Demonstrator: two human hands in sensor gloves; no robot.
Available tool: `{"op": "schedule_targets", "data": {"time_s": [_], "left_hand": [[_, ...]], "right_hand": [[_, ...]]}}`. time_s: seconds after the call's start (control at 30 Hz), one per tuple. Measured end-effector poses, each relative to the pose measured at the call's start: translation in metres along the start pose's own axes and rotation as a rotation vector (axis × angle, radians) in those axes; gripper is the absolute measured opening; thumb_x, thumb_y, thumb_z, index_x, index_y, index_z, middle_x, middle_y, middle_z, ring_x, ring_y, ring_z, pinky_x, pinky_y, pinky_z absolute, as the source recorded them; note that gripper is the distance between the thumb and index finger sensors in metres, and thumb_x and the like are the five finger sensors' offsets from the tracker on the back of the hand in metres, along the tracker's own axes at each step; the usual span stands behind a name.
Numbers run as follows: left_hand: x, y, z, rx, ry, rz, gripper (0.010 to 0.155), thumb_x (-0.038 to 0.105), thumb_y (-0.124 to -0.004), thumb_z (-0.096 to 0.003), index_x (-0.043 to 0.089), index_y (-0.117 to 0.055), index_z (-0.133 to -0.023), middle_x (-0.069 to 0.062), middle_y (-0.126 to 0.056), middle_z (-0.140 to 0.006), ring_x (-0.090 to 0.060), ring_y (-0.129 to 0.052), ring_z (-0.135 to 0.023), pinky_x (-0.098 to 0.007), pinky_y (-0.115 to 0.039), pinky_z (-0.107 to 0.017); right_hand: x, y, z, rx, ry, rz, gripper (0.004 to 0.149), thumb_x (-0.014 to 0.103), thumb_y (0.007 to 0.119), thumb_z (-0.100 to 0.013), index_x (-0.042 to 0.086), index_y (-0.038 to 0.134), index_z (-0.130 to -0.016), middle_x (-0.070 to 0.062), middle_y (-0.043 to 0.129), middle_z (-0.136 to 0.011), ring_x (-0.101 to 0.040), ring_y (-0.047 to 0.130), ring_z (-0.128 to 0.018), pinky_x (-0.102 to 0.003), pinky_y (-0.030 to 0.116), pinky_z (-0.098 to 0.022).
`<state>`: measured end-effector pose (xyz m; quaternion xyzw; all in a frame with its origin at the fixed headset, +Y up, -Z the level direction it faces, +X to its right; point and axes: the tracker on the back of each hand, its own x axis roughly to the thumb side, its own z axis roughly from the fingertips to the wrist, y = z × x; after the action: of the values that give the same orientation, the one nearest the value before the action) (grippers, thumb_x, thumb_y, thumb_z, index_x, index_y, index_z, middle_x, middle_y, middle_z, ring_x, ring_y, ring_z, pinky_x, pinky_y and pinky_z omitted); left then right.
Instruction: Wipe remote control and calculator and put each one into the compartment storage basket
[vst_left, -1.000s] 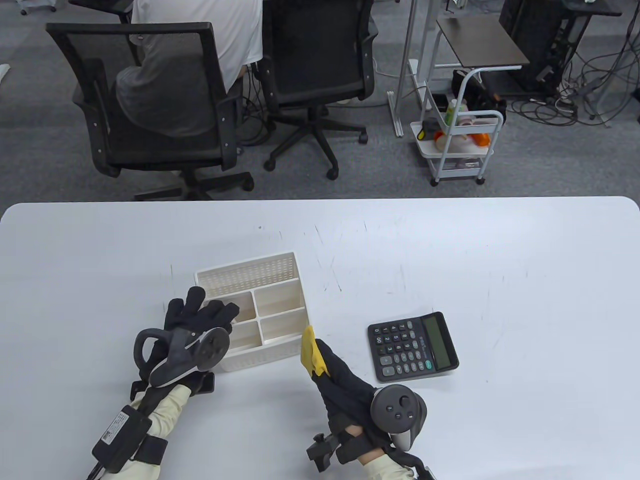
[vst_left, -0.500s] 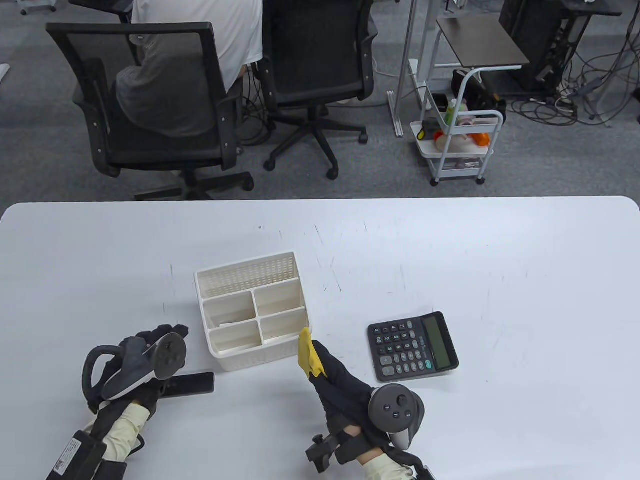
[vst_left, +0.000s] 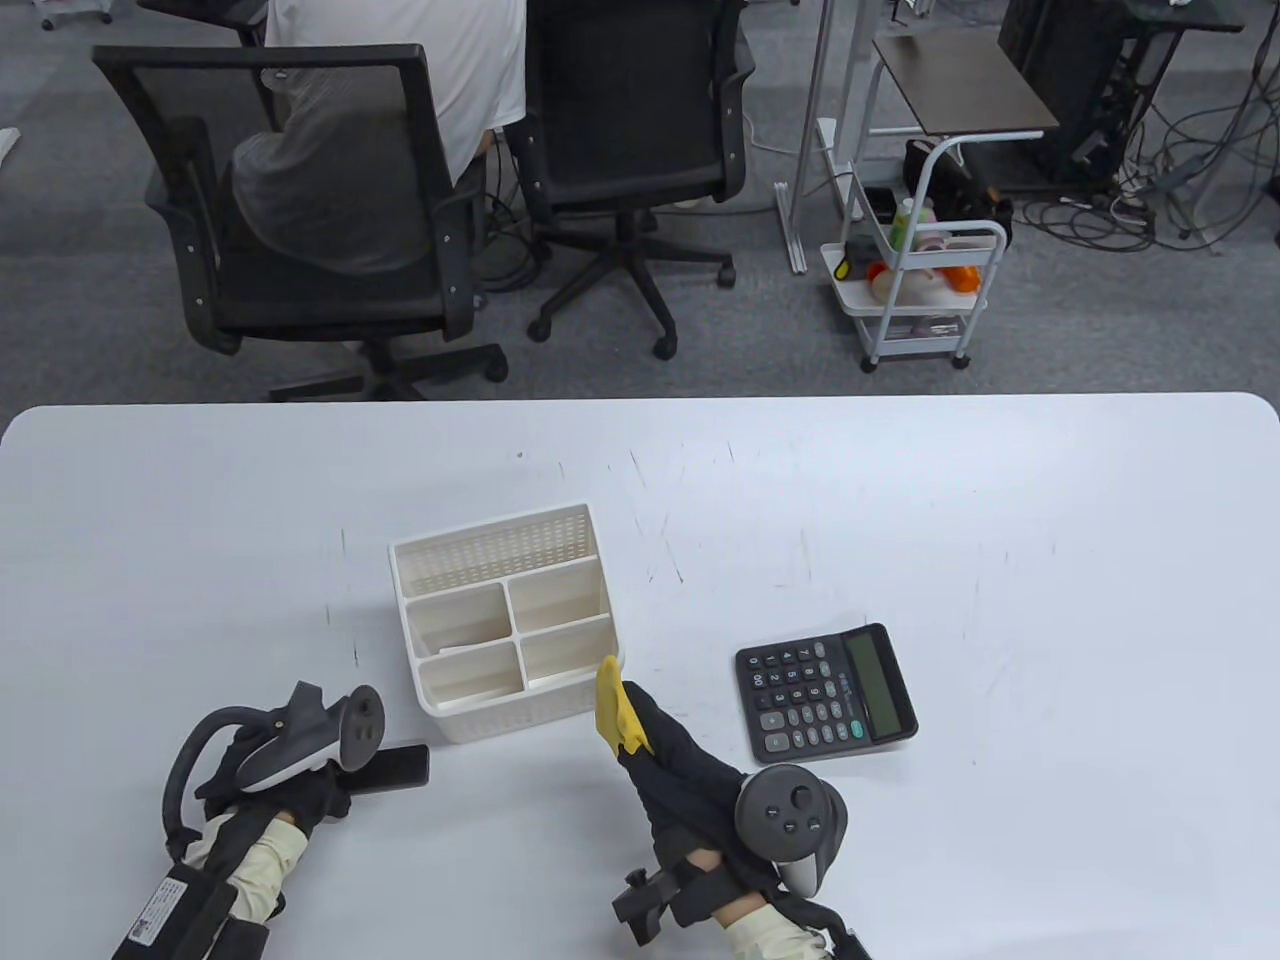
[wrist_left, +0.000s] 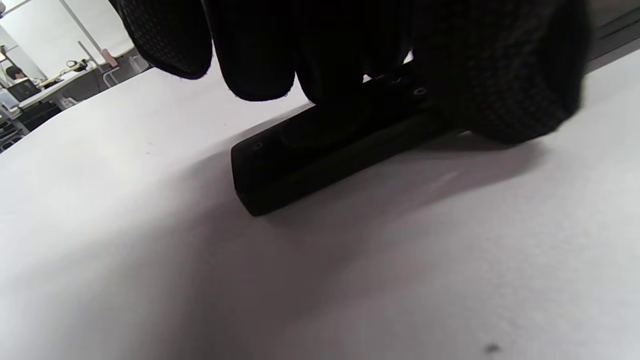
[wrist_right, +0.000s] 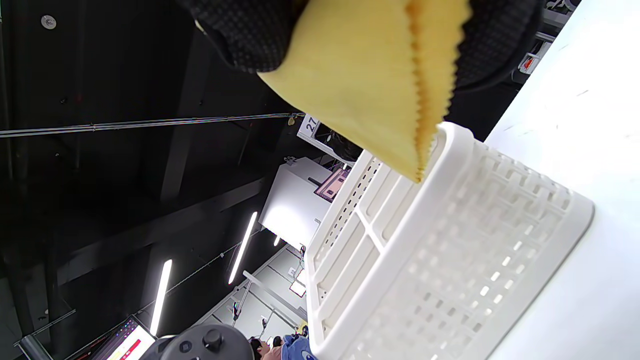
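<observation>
The left hand is laid over the black remote control, which lies flat on the white bench just in front of the storage basket; its fingers are curled down onto the remote's top. A yellow cloth is pinched in the right hand, beside the basket's near right corner. The calculator is left lying on the bench, right of the cloth, untouched.
</observation>
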<state>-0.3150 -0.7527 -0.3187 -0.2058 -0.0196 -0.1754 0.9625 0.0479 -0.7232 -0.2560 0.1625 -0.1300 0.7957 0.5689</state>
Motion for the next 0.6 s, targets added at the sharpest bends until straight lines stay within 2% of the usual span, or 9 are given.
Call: {"op": "schedule_targets", "data": {"time_s": [0.5, 0.6], "left_hand": [[-0.0002, -0.0022, 0.001, -0.05, -0.009, 0.023, 0.063, 0.051, -0.091, -0.0308, 0.036, -0.067, -0.088, 0.005, -0.078, -0.094, -0.028, -0.079, -0.095, -0.054, -0.07, -0.069], [-0.0006, -0.0052, 0.0016, -0.052, -0.024, 0.046, 0.05, 0.049, -0.089, -0.0334, 0.039, -0.074, -0.08, 0.006, -0.081, -0.091, -0.027, -0.081, -0.093, -0.053, -0.071, -0.069]], "right_hand": [[-0.0019, -0.0006, -0.0003, -0.005, 0.007, 0.002, 0.049, 0.019, 0.073, -0.055, 0.002, 0.069, -0.101, -0.024, 0.082, -0.097, -0.046, 0.084, -0.082, -0.061, 0.071, -0.055], [-0.0025, -0.0008, -0.0001, -0.005, 0.007, 0.005, 0.05, 0.019, 0.073, -0.055, 0.002, 0.069, -0.101, -0.024, 0.082, -0.097, -0.045, 0.084, -0.082, -0.061, 0.071, -0.055]]}}
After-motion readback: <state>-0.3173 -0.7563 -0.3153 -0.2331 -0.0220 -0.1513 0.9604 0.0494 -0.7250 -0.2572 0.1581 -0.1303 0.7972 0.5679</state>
